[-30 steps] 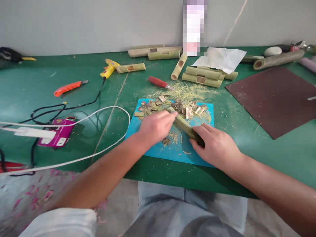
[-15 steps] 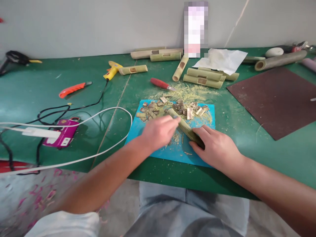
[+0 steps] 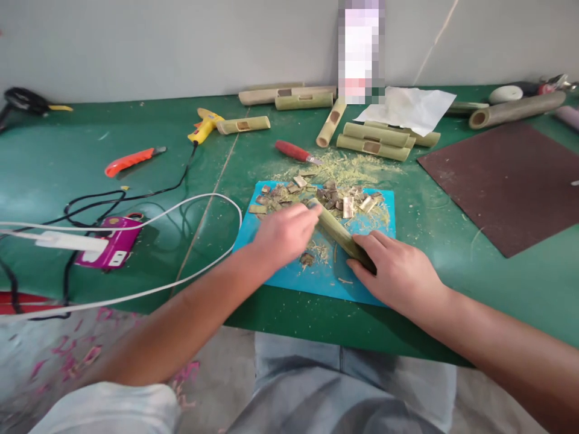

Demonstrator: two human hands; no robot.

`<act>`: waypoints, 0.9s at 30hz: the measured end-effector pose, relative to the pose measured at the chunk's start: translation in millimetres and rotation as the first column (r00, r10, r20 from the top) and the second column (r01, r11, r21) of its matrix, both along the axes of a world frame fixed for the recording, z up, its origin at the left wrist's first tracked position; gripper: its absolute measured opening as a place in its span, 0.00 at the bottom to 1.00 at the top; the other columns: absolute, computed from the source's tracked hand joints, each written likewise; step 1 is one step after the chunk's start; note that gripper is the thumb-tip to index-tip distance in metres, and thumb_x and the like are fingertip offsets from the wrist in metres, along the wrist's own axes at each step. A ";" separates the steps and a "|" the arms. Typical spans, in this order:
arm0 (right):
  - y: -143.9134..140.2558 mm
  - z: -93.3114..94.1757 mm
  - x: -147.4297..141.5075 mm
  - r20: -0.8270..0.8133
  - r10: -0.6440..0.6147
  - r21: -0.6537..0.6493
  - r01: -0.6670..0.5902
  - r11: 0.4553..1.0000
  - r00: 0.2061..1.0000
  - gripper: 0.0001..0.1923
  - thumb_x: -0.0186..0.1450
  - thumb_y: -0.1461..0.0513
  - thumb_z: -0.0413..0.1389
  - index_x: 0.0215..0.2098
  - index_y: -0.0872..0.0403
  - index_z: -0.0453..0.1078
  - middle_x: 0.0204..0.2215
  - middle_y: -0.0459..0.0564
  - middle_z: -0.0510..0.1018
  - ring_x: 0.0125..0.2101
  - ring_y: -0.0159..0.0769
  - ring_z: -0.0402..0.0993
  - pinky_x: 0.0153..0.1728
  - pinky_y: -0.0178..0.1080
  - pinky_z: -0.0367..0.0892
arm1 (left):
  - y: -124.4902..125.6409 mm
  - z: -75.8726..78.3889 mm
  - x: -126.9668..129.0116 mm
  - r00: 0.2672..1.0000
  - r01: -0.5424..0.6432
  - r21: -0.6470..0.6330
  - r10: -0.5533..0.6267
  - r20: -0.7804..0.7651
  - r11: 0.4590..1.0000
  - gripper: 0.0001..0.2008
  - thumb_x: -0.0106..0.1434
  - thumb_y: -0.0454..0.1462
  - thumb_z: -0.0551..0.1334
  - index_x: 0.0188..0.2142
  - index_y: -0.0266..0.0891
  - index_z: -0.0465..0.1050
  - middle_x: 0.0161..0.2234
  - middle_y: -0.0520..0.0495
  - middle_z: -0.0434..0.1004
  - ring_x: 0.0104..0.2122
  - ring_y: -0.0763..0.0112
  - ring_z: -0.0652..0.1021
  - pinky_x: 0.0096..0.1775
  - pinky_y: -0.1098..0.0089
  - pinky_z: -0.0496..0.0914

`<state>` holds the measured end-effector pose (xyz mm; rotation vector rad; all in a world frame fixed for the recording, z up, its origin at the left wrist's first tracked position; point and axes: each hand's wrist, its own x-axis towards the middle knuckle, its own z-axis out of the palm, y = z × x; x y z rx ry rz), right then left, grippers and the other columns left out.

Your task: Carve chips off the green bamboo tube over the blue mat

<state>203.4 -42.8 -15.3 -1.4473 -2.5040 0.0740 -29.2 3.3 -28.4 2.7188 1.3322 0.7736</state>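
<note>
On a blue mat [image 3: 289,278], my right hand [image 3: 400,268] is wrapped round the near end of a green bamboo tube [image 3: 335,229], which slants away to the left. The fingers of my left hand [image 3: 286,232] are closed at the tube's far end. A small grey-blue bit shows at their tips, but I cannot make out what it is. Bamboo chips [image 3: 332,194] and shavings lie beyond the tube, and a dark chip [image 3: 307,259] rests below my left hand. A red-handled knife [image 3: 296,151] lies past the mat.
Cut bamboo tubes [image 3: 373,146] lie at the back by white paper [image 3: 409,108]. On the left are a yellow glue gun [image 3: 204,126], an orange utility knife [image 3: 131,161], a purple power strip [image 3: 115,241] and loose cables. A brown board [image 3: 502,187] lies to the right.
My left hand has shifted slightly left along the tube's far end, and the dark chip beneath it has come into view. My right hand keeps its hold on the tube.
</note>
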 end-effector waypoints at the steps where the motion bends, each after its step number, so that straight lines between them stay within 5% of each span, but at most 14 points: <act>1: -0.4 0.0 0.0 0.000 0.005 0.009 -0.005 1.000 1.000 0.11 0.66 0.58 0.54 0.41 0.56 0.73 0.31 0.49 0.78 0.26 0.34 0.72 0.23 0.37 0.54 | -0.2 0.1 0.3 0.999 0.037 -0.017 -0.037 -0.007 0.999 0.17 0.74 0.37 0.52 0.52 0.34 0.76 0.30 0.46 0.77 0.29 0.74 0.76 0.31 0.75 0.70; 6: -0.6 -0.7 0.9 -0.019 0.000 0.059 0.001 0.998 1.000 0.12 0.66 0.57 0.55 0.42 0.56 0.74 0.30 0.47 0.77 0.24 0.33 0.70 0.23 0.38 0.53 | 6.9 1.0 -3.9 0.999 -0.039 0.063 0.038 0.025 0.997 0.16 0.73 0.37 0.53 0.48 0.33 0.78 0.31 0.45 0.79 0.29 0.73 0.77 0.31 0.74 0.69; 11: 1.3 -2.3 1.8 -0.032 0.030 0.104 -0.027 0.994 0.999 0.13 0.66 0.56 0.55 0.42 0.56 0.75 0.29 0.48 0.75 0.26 0.34 0.71 0.26 0.37 0.57 | 6.5 1.9 -5.8 0.997 0.071 -0.002 -0.071 0.003 0.997 0.16 0.73 0.37 0.52 0.51 0.35 0.77 0.29 0.47 0.78 0.27 0.75 0.76 0.29 0.75 0.68; 14: 1.3 -1.9 1.9 -0.043 0.030 0.099 -0.026 0.995 0.999 0.13 0.66 0.56 0.55 0.42 0.57 0.75 0.31 0.49 0.75 0.27 0.34 0.71 0.26 0.37 0.58 | 3.3 2.6 -4.7 1.000 -0.007 0.086 0.008 -0.011 0.996 0.16 0.73 0.37 0.53 0.49 0.33 0.78 0.30 0.45 0.78 0.27 0.73 0.76 0.29 0.74 0.68; 19: 0.9 0.1 1.7 -0.052 0.053 0.095 -0.048 0.994 0.997 0.13 0.67 0.57 0.54 0.41 0.57 0.75 0.30 0.49 0.75 0.25 0.32 0.69 0.25 0.36 0.58 | 4.4 2.4 -5.5 0.989 0.110 0.076 -0.102 -0.104 0.991 0.16 0.73 0.36 0.52 0.51 0.34 0.76 0.27 0.48 0.76 0.26 0.74 0.75 0.27 0.75 0.66; 23: 1.4 0.5 0.9 -0.077 0.051 0.097 -0.044 0.994 0.996 0.13 0.67 0.59 0.53 0.41 0.58 0.75 0.30 0.49 0.76 0.25 0.32 0.70 0.24 0.36 0.59 | 10.9 1.1 -9.7 0.999 0.005 0.108 -0.001 -0.040 0.994 0.16 0.73 0.37 0.53 0.49 0.33 0.77 0.31 0.45 0.78 0.29 0.73 0.77 0.31 0.74 0.69; 27: 2.1 -0.5 0.3 -0.066 0.049 0.107 -0.042 0.993 0.997 0.12 0.67 0.60 0.52 0.38 0.59 0.76 0.29 0.49 0.76 0.24 0.31 0.70 0.24 0.36 0.59 | 10.1 1.1 -7.7 0.982 0.162 0.051 -0.156 -0.107 0.985 0.17 0.74 0.36 0.51 0.54 0.34 0.74 0.30 0.47 0.77 0.29 0.74 0.77 0.31 0.74 0.70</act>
